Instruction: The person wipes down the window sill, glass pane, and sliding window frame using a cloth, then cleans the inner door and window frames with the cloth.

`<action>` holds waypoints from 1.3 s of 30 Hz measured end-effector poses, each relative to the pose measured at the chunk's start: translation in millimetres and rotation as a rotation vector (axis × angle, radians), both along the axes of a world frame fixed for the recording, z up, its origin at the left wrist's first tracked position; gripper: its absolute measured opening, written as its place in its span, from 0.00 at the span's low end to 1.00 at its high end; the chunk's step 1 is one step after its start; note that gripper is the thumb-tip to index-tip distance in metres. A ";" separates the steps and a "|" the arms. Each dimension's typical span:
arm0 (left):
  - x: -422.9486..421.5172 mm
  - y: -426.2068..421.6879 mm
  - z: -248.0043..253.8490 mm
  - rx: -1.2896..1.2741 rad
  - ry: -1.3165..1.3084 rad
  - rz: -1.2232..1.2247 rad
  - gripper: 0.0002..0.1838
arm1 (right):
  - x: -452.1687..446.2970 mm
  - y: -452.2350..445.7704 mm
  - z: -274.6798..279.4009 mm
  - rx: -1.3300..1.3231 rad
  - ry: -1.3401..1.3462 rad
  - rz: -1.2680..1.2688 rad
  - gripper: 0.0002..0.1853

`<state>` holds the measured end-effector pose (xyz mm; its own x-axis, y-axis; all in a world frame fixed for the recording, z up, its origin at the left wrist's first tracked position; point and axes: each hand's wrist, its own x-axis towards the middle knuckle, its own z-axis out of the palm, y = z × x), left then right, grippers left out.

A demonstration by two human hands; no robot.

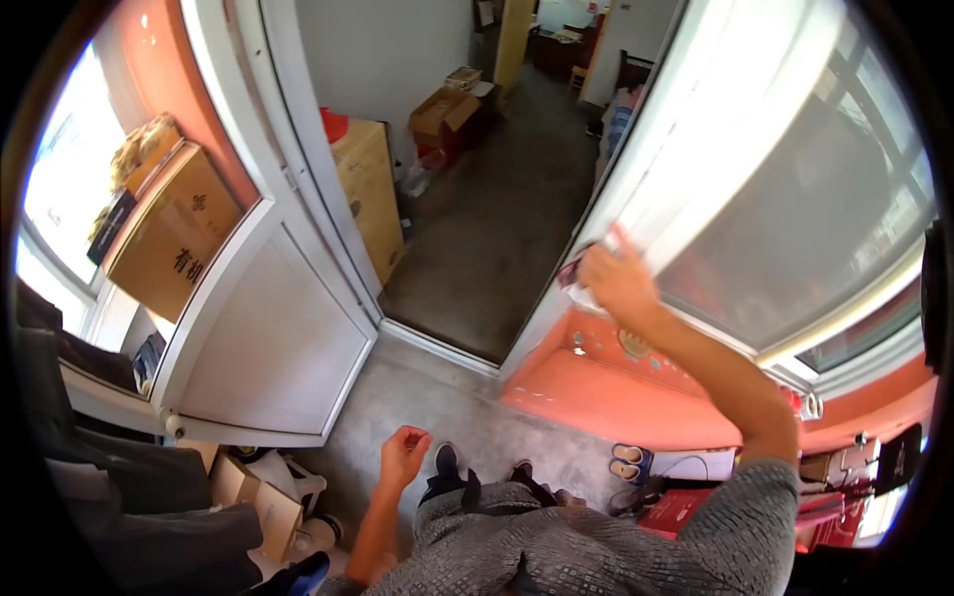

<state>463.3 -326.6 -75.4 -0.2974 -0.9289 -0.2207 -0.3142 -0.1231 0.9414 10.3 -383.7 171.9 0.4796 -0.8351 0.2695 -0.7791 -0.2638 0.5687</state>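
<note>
My right hand (618,278) reaches out to the white door frame (596,214) on the right side of the doorway, its fingers closed. A crumpled dark-and-white cloth (570,274) pokes out beyond the fingers, against the frame's edge; the hand is a little blurred and covers most of it. Low in front of my body, my left hand (405,453) hangs above the concrete floor (383,397). Its fingers are curled in with nothing visible in them, and it touches nothing.
A white door (268,338) stands swung open on the left, beside a cardboard box (179,233) on a sill. Beyond the doorway are a wooden cabinet (368,199) and an open carton (442,111). An orange ledge (606,397) and sandals (628,462) lie at right.
</note>
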 end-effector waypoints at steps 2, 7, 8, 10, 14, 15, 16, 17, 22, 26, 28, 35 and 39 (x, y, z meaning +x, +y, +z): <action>10.5 1.0 -1.0 0.013 -0.016 -0.005 0.09 | -2.3 -0.8 64.3 -0.190 -0.025 0.001 0.09; 4.3 -0.6 -5.1 0.083 -0.100 -0.046 0.09 | -13.4 0.1 244.9 -0.611 0.179 -0.027 0.17; 0.0 -2.3 -5.5 0.084 -0.098 -0.031 0.09 | -19.7 -2.0 265.1 -0.650 0.225 -0.083 0.19; -5.6 -10.0 -5.3 -0.011 -0.064 -0.083 0.10 | -23.9 -9.9 283.5 -0.705 0.256 -0.138 0.21; -7.7 -23.7 1.3 0.031 -0.021 -0.057 0.10 | -10.9 -22.5 229.2 -0.698 0.116 -0.147 0.22; -5.1 -24.4 0.6 0.026 0.004 -0.033 0.10 | -6.3 -22.8 205.7 -0.676 0.057 -0.154 0.21; -1.4 -25.5 0.0 0.021 0.026 -0.010 0.10 | -0.4 -24.3 181.4 -0.662 0.011 -0.125 0.20; 4.2 -27.0 2.4 0.022 0.028 -0.001 0.10 | 6.6 -23.3 157.8 -0.625 -0.034 -0.143 0.20; 35.1 -36.2 2.5 0.076 -0.091 0.014 0.09 | 54.0 -8.1 47.9 -0.426 -0.315 -0.207 0.17; 49.9 -46.5 -11.0 0.122 -0.006 -0.002 0.09 | 88.4 16.3 -53.5 -0.122 -0.788 -0.272 0.19; 44.9 -55.1 -15.8 0.252 0.243 -0.064 0.13 | 124.9 31.8 -83.7 0.125 -1.348 -0.462 0.24; -45.5 -76.5 56.6 0.364 0.487 -0.246 0.28 | 227.3 36.5 -152.8 0.618 -2.401 -0.562 0.21; -73.4 -82.1 76.0 0.361 0.485 -0.232 0.35 | 220.3 30.4 -160.9 0.639 -2.495 -0.482 0.13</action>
